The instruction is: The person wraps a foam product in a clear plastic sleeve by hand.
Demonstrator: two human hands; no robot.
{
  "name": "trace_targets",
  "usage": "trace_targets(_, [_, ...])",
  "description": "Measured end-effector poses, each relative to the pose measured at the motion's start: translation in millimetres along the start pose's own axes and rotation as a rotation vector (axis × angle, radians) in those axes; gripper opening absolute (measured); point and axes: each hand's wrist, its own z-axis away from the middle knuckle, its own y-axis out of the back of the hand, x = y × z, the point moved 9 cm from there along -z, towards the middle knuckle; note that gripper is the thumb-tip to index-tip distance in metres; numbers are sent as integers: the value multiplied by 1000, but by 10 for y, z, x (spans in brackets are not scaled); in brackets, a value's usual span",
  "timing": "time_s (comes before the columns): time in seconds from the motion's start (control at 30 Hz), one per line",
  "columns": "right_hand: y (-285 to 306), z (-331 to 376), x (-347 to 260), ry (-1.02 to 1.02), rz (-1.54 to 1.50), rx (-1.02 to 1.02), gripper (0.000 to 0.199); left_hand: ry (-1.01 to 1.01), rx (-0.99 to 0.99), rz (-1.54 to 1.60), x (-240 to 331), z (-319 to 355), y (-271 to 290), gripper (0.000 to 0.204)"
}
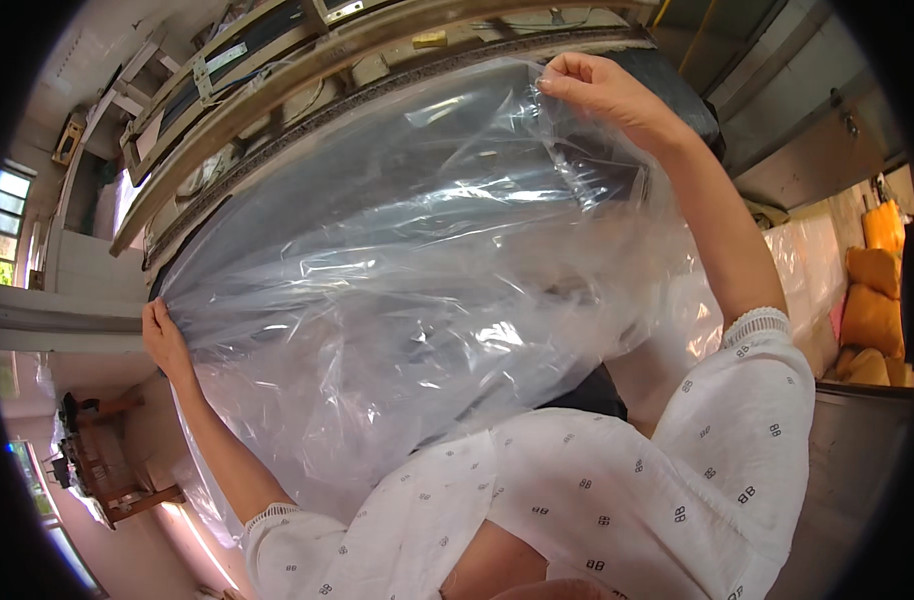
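Note:
A wide sheet of clear plastic film [377, 290] stretches between my two hands and hangs down in folds in front of my body. At the left, my left hand [165, 335] is closed on the film's edge, with the fingers pinched together. Far to the right, my right hand [602, 90] pinches the film's upper corner between thumb and fingers, beside the back edge of a dark work surface [682, 95]. Through the film the dark surface shows dimly. Whether the film has one layer or more, I cannot tell.
Behind the work surface runs a machine frame with long bars [307, 65]. Orange-yellow cushion-like bundles [872, 300] lie at the far right, near more clear plastic [807, 260]. A wooden stand [117, 460] is on the left, below a window [9, 225].

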Motion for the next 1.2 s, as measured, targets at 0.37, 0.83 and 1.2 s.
trace_targets(0.37, [-358,1103,-258,-105,-368,-97,19,-840,-171,597,4068,1184,-123,28])
trace_targets(0.83, [-544,1515,-441,127,-485,-107,22,-619,-698,1130,4462,1734,-567,19])
trace_targets(1.2, [-1147,1369,-248,-73,-827,-244,22,-268,-504,1234,3729,2159,-494,21])
